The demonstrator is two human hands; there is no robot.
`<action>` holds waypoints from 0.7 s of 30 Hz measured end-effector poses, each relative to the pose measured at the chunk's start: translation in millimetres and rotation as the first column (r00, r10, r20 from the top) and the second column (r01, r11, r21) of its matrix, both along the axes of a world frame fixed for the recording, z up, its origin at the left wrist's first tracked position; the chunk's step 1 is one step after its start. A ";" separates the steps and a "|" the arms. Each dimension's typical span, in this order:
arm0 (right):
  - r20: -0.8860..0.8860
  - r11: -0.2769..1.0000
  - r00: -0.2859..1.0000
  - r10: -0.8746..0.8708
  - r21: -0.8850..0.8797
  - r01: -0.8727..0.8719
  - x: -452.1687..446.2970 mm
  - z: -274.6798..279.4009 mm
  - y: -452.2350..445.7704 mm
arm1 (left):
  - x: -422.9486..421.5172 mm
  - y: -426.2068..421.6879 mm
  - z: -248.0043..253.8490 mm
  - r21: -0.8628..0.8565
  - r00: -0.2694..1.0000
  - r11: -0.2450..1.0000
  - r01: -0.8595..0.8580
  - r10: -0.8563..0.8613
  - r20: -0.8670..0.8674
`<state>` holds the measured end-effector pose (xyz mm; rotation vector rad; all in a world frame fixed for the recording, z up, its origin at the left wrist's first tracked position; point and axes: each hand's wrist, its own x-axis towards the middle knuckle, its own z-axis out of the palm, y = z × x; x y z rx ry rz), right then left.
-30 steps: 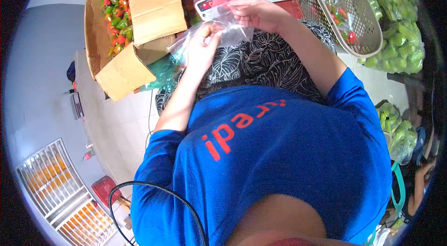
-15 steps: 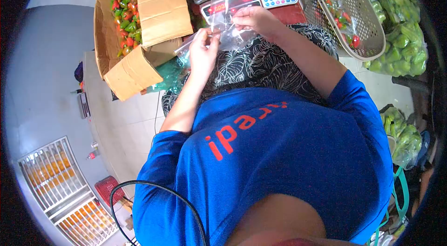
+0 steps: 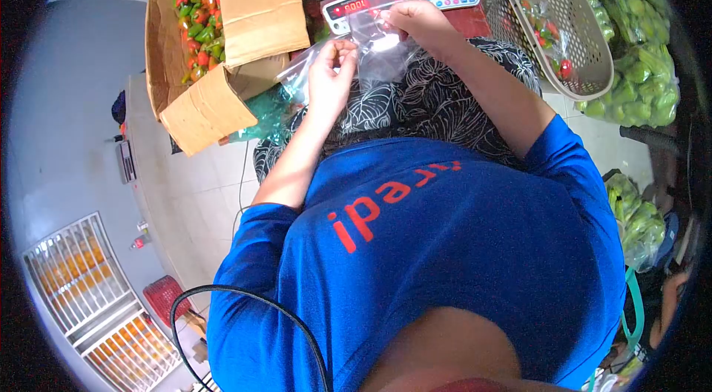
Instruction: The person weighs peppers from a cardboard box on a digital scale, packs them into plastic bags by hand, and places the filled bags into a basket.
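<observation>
A clear plastic bag (image 3: pixel 382 47) is stretched between my hands above my lap, just in front of the digital scale (image 3: pixel 371 2). My left hand (image 3: pixel 334 69) pinches its left side, and my right hand (image 3: pixel 419 21) pinches the upper right edge. No contents show in the bag. More clear plastic (image 3: pixel 297 74) lies beneath and left of my left hand. Left of the scale stands an open cardboard box (image 3: pixel 263 6) holding red, green and yellow peppers (image 3: pixel 199 28).
At the right is a beige perforated basket (image 3: pixel 586 28) with bagged peppers (image 3: pixel 549 32) inside. Bags of green vegetables (image 3: pixel 638 80) lie beyond it. Green plastic (image 3: pixel 267 116) sits below the box flap. A black cable (image 3: pixel 252 299) loops at lower left.
My hands have spread slightly apart, the right moving right and up, pulling the bag's top wider. The view has shifted a little.
</observation>
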<state>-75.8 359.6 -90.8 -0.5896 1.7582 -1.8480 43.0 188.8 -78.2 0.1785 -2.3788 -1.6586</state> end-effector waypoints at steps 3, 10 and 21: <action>-0.004 0.988 1.000 -0.013 0.152 0.013 1.4 13.4 5.2 | 0.4 0.2 0.0 -0.013 0.999 1.000 0.003 -0.004 -0.038; -0.009 0.999 1.000 -0.019 -0.027 0.019 -0.6 2.8 0.2 | 1.2 3.0 1.7 -0.081 0.999 0.997 -0.002 -0.003 -0.052; 0.020 0.994 0.999 0.027 -0.111 -0.025 -0.9 -3.7 -2.3 | 4.5 9.5 2.1 -0.069 0.999 0.997 0.040 -0.042 -0.017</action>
